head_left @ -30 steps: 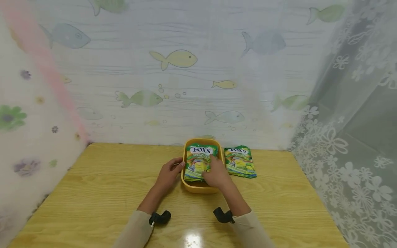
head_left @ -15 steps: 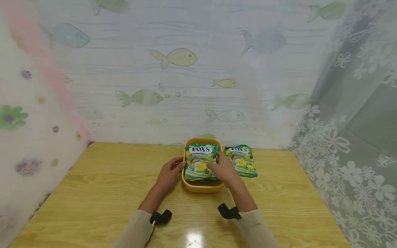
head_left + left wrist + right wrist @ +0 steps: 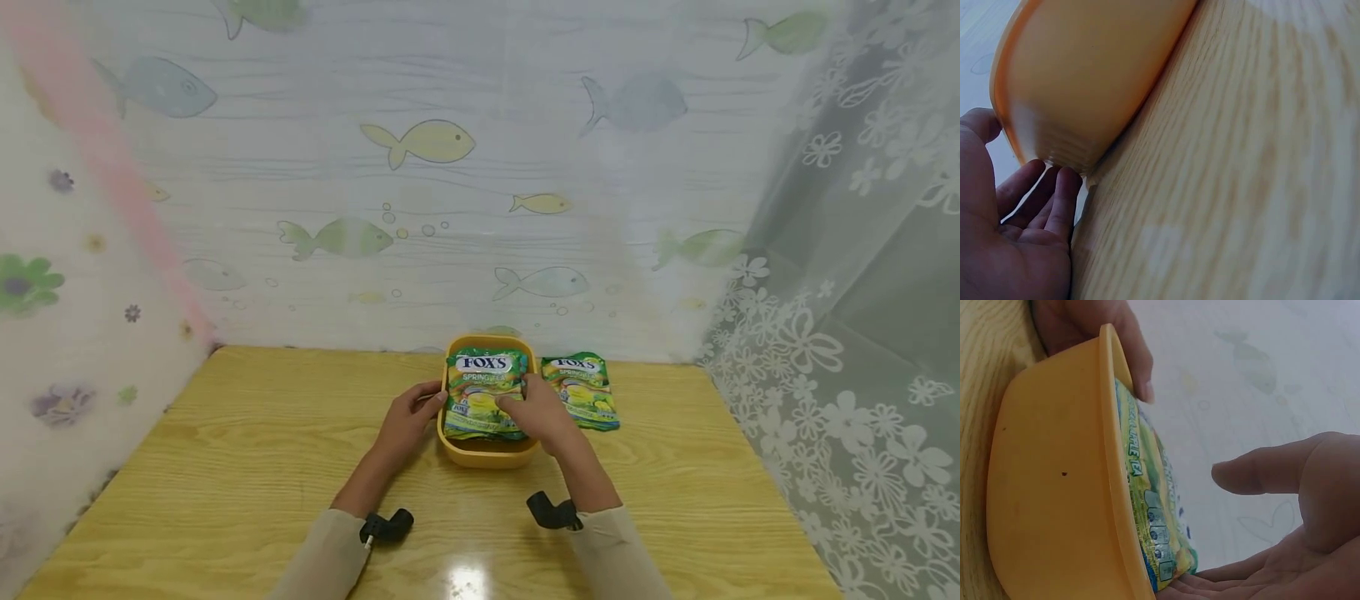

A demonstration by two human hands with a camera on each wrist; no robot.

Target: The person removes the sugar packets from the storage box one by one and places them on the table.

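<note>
A yellow plastic tub (image 3: 487, 457) stands on the table, with a green FOX'S Spring Tea candy bag (image 3: 480, 408) lying face up in it and rising a little above the rim. My left hand (image 3: 408, 421) holds the tub's left side, thumb hooked at the rim and fingertips against the outer wall, as the left wrist view shows. At the bag's right edge is my right hand (image 3: 546, 414). In the right wrist view its thumb (image 3: 1260, 470) stands straight and apart from the bag, while the fingers (image 3: 1235, 584) reach along the bag's edge by the rim.
Another green FOX'S bag (image 3: 581, 400) lies flat on the wooden table (image 3: 300, 417), just right of the tub. A fish-printed curtain (image 3: 465, 242) hangs behind the table. Sheer flowered fabric (image 3: 847, 400) borders the right side.
My right hand has moved from over the bag's middle to its right edge, uncovering more of the bag's front. My left hand has stayed on the tub.
</note>
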